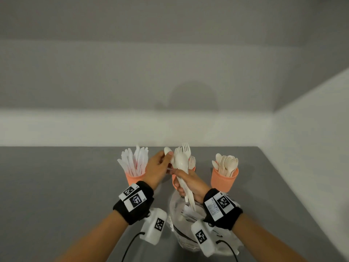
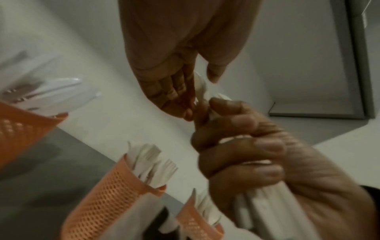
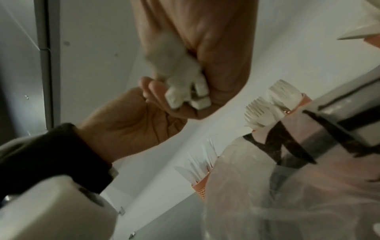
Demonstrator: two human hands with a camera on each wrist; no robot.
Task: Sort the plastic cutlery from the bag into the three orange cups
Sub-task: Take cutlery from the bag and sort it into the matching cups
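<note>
Three orange cups stand in a row at the back of the grey table: the left cup [image 1: 135, 178] holds knives, the middle cup [image 1: 193, 168] holds forks and is mostly hidden by my hands, the right cup [image 1: 224, 179] holds spoons. My right hand [image 1: 181, 179] grips a bundle of white cutlery [image 1: 182, 163] upright above the bag [image 1: 177, 214]; the handle ends [image 3: 185, 92] stick out below my fist. My left hand [image 1: 169, 157] pinches one spoon [image 1: 167, 151] at the top of that bundle, thumb on its bowl. The left wrist view shows this spoon [image 2: 200, 84] between thumb and fingers.
The clear plastic bag [image 3: 267, 194] with more cutlery lies near the table's front edge, under my right wrist. A white wall runs behind the cups and along the right side. Bare grey tabletop [image 1: 56, 186] lies to the left.
</note>
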